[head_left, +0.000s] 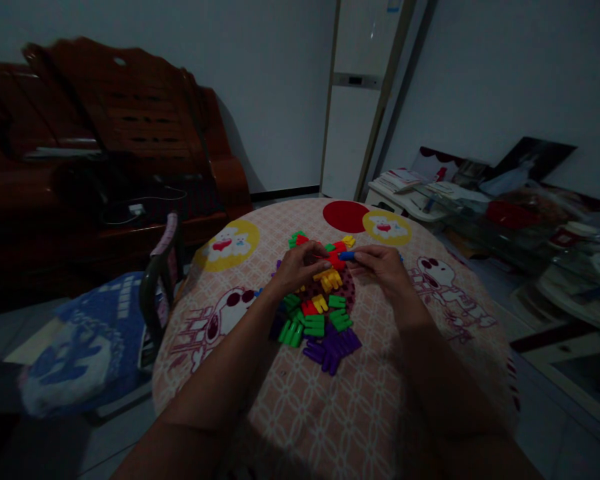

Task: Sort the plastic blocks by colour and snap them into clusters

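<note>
Between the thumb and fingers of my right hand (380, 265) is a small blue plastic building block (347, 256), held above the pile. My left hand (300, 265) is curled closed beside it, over the left of the pile. Red blocks (336, 256) show at its fingertips; whether it grips one I cannot make out. Below my hands lie yellow blocks (331, 279), green blocks (314, 325) and purple blocks (333, 350), loosely heaped. Part of the heap is hidden behind my left hand and forearm.
The round table (345, 427) wears a patterned pink cloth. To the left stands a chair (157, 287) with a blue towel-like cover (97, 340). A wooden sofa (130, 127) is behind it. A cluttered glass-topped cabinet (460, 200) is at right, and a tall white unit (353, 127) stands behind.
</note>
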The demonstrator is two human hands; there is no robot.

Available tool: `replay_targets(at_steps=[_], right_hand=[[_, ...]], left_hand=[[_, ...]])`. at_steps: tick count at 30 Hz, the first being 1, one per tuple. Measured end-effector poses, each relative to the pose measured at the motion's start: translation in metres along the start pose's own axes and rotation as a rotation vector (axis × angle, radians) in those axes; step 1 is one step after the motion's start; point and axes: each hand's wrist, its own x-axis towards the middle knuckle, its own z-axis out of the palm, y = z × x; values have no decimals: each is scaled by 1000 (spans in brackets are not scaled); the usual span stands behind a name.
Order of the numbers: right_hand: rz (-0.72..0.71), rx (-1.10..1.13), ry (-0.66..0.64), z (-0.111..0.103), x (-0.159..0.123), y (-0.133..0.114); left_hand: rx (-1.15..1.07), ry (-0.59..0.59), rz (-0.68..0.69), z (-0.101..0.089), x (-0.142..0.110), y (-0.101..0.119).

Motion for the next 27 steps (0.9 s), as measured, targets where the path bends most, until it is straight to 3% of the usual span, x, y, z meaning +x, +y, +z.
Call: replay_targets(at_steps=[3, 5, 9, 15, 20, 27], right_hand=[[-147, -234, 254, -48, 2, -16], [-218, -519, 379, -82, 1, -24], [-156, -1105, 364, -124, 1, -23], [-32, -1424, 250, -118, 9, -1], [-78, -1521, 188, -111, 14, 12], [-47, -1510, 116, -110, 18, 22]], left_hand=[[120, 85, 6, -15, 1, -3], [194, 129, -24, -25, 2, -4], [223, 166, -90, -39, 1, -7], [194, 201, -80, -41, 2, -13], [187, 193, -85, -41, 2, -15], [207, 273, -106, -53, 0, -15]])
